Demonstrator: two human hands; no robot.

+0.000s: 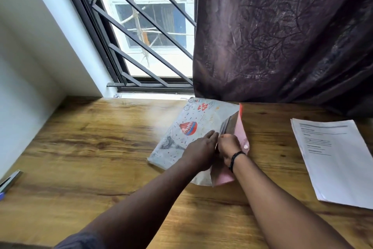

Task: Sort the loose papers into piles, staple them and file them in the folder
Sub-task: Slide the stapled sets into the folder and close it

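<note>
— Hidden or hard to make out?
— Fingertips of right hand [229, 146] tucked behind folder [193, 127] flap [241, 131], apparently pinching its edge. Stapler [10, 181] cut off at left edge. Print on paper stack [335, 160] blurred.
— Left hand [201, 150]?
— Flat, fingers straight, pressing on folder cover.
— Folder placement?
— Mid tabletop [90, 147], near curtain [282, 32]; long axis slanting from near-left to far-right, opening facing right. Paper stack well apart, right.
</note>
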